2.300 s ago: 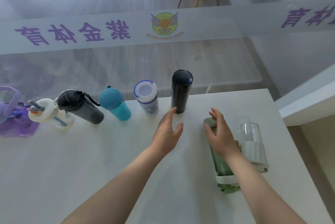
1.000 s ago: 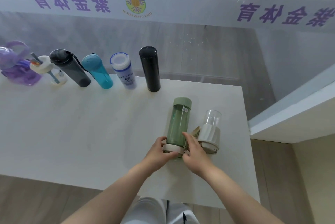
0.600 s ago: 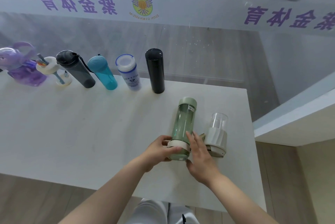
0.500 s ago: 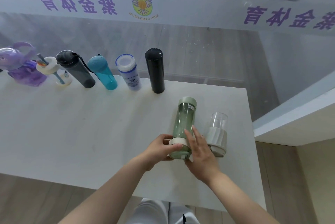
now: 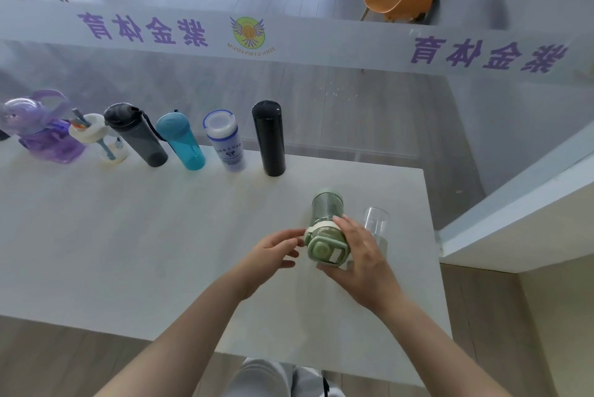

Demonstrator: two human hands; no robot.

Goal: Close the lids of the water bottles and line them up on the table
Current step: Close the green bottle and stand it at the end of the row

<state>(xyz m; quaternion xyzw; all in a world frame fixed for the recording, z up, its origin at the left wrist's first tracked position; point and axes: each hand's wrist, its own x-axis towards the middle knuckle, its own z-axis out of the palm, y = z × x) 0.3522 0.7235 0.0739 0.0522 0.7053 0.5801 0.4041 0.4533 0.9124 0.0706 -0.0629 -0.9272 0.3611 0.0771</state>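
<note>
Item: green bottle (image 5: 325,226), translucent, pale green lid (image 5: 327,250) with a cream collar. We find it at about 4 o'clock on the desk (image 5: 135,236), raised toward us, lid end nearest the camera and base pointing away to 12 o'clock, so its long axis runs nearly along our line of sight.

Right hand (image 5: 360,255): wrapped round the bottle from its 3 o'clock side, fingers curled over the collar and thumb under the lid. We judge this hand carries the bottle.

Left hand (image 5: 273,252): at the bottle's 9 o'clock, fingers loosely curled, fingertips at or just beside the collar; we cannot tell if they touch. It grips nothing.

Item: clear bottle (image 5: 375,223), white-banded, just beyond the right hand at 3 o'clock of the green one, partly hidden.

Item: row of bottles along the far edge, 10 to 12 o'clock: purple jug (image 5: 41,130), white cup with straw (image 5: 96,139), grey bottle (image 5: 135,134), teal bottle (image 5: 181,141), white-capped bottle (image 5: 225,139), black flask (image 5: 269,138).

Judgement: the free place in the row lies at 11 o'clock from the hands, right of the black flask. The right hand is nearer, and the bottle must be stood upright there.
</note>
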